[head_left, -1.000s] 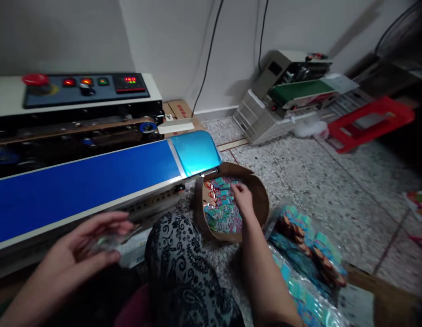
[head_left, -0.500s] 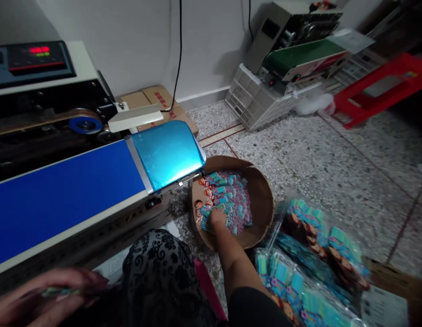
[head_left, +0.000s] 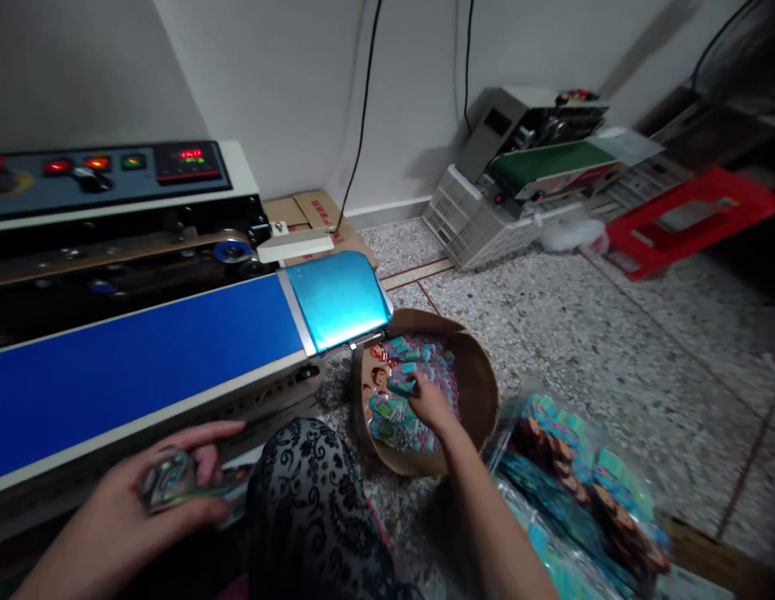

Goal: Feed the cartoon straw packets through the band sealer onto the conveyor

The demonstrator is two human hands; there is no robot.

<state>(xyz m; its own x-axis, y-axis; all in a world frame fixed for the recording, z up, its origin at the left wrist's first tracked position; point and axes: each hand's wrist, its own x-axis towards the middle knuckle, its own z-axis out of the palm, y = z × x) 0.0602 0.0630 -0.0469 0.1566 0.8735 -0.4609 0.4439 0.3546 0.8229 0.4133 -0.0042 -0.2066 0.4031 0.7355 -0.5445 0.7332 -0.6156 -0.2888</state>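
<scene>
Down on the speckled floor (head_left: 587, 333), the person sat close against the sealing machine (head_left: 112, 217), near enough that both hands could work without stretching. The right hand (head_left: 430, 404) reached into the brown paper tub (head_left: 472, 375), which stood just under the shiny teal end of the blue conveyor belt (head_left: 143, 358), a spot where packets leaving the belt would likely drop straight in. Its fingers were curled and pressed onto the small packets (head_left: 412, 392) heaped inside, apparently pinching one or a few, though the exact hold was hidden by the back of the hand. The left hand (head_left: 143, 508) was held low beside the patterned knee (head_left: 306, 500), closed around a thin stack of packets (head_left: 172, 483), thumb on top and fingers beneath, the stack somewhat blurred. Keeping it there, near the belt's front edge, probably left the gathered packets ready while the other hand picked more. To the right of the tub, touching or nearly touching it, lay a clear plastic bag (head_left: 575, 475) full of similar teal and orange packets. Farther off, against the wall, a second sealer (head_left: 537, 150) rested on a white crate (head_left: 475, 217), with a red crate (head_left: 687, 217) beside it and cardboard boxes (head_left: 312, 212) behind the belt's end.
</scene>
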